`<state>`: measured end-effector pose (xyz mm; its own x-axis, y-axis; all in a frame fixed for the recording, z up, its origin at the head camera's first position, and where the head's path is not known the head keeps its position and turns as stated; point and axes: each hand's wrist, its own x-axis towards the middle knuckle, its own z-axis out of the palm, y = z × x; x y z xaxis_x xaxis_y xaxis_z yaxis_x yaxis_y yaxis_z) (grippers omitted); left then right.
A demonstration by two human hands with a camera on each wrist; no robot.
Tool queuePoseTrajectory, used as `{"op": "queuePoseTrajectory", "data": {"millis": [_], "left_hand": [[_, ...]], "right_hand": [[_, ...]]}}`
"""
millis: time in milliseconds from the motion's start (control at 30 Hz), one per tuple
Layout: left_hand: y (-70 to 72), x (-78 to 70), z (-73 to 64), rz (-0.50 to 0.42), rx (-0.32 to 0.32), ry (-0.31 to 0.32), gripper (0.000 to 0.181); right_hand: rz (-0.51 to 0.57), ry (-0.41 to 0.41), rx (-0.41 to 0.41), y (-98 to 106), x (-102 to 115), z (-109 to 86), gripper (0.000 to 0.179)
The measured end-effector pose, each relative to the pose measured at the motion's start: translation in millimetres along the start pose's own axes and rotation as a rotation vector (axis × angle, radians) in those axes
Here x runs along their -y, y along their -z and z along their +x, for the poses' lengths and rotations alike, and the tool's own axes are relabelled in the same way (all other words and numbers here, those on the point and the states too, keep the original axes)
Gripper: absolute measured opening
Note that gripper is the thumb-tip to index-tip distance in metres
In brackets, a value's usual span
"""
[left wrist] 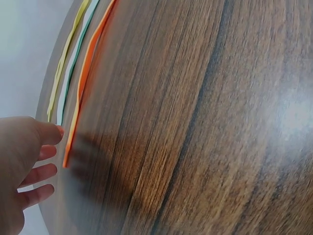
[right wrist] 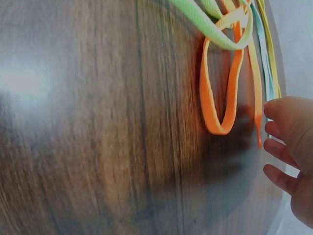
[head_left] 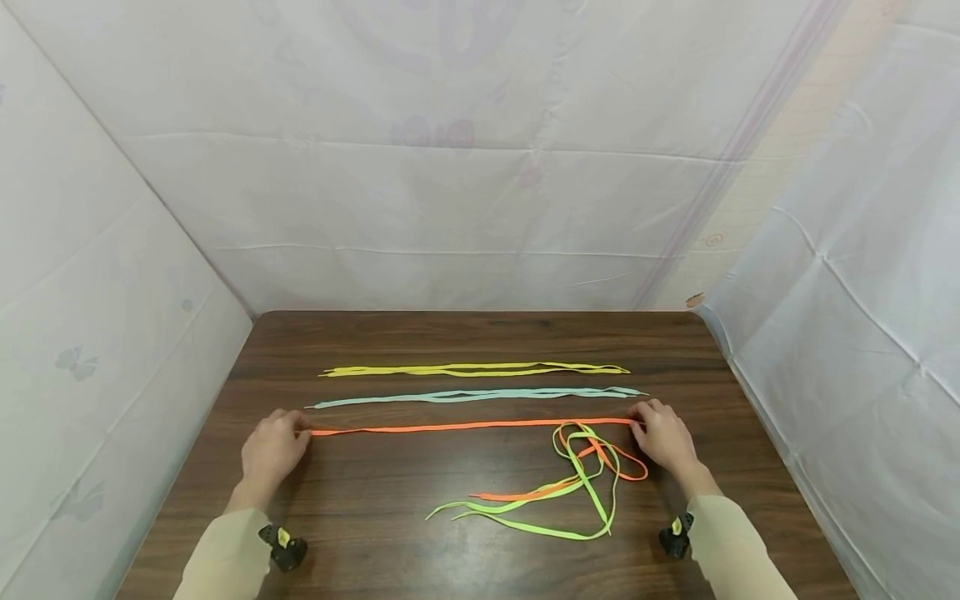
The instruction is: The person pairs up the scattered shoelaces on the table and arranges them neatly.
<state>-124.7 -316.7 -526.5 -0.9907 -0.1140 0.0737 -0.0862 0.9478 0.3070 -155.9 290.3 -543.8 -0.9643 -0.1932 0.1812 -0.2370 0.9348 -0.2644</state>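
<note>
A flat orange shoelace (head_left: 465, 426) lies stretched nearly straight across the table. My left hand (head_left: 275, 450) is at its left end; in the left wrist view that lace tip lies free beside the slightly bent, parted fingers (left wrist: 41, 174). At the other end is my right hand (head_left: 663, 435); the right wrist view shows the lace's tip just clear of the thumb and fingers (right wrist: 279, 149). Nearer the person, a lime-green shoelace (head_left: 551, 529) lies in loose loops, tangled with more orange lace (head_left: 637, 477).
Beyond the straight orange lace lie a folded pale-blue shoelace (head_left: 480, 395) and a folded yellow shoelace (head_left: 480, 369), roughly parallel to it. The dark wooden table (head_left: 360, 533) meets white sheeting (head_left: 450, 208) at the back and sides.
</note>
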Motion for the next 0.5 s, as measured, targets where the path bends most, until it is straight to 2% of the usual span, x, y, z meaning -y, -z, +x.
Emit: {"op": "queuePoseTrajectory", "data": {"millis": [233, 500], "left_hand": [[-0.9, -7.3, -2.5, -0.004, -0.029, -0.038, 0.014], [-6.8, -25.8, -6.7, -0.017, -0.041, -0.086, 0.015]], "right_hand": [[0.009, 0.067, -0.028, -3.2, 16.9, 2.8, 0.019], [-0.001, 0.154, -0.017, -6.7, 43.8, 10.3, 0.021]]}}
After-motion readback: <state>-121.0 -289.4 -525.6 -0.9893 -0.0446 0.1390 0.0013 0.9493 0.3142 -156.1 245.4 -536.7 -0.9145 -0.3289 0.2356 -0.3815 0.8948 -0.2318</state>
